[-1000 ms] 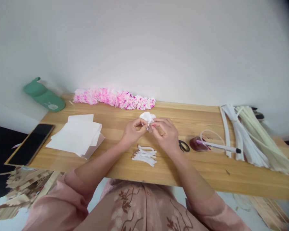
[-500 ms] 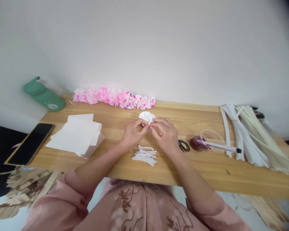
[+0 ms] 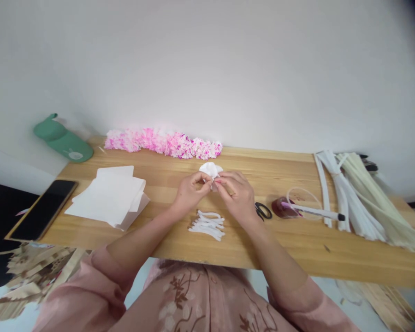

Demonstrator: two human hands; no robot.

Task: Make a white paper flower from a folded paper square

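Between my fingertips, above the middle of the wooden table point(image 3: 280, 253), is a white paper flower point(image 3: 210, 168) with ruffled petals spread away from me. My left hand point(image 3: 192, 190) pinches its base between thumb and forefinger. From the other side my right hand point(image 3: 238, 193) pinches the same base, the two sets of fingertips almost meeting. The fingers cover the base, so its details are hidden. Just below my hands lies a small pile of short white fuzzy strips point(image 3: 207, 225). Black-handled scissors point(image 3: 263, 211) lie partly hidden behind my right wrist.
A row of pink-and-white flowers point(image 3: 166, 142) lies along the wall. On the left are white paper sheets point(image 3: 107, 196), a phone point(image 3: 43, 210) and a green bottle point(image 3: 64, 140). To the right stand a jar of dark red liquid point(image 3: 280, 208), a marker point(image 3: 314, 211) and bundled white stems point(image 3: 349, 198).
Both hands keep their pinch on the paper flower with barely any movement. The whole view has shifted very slightly.
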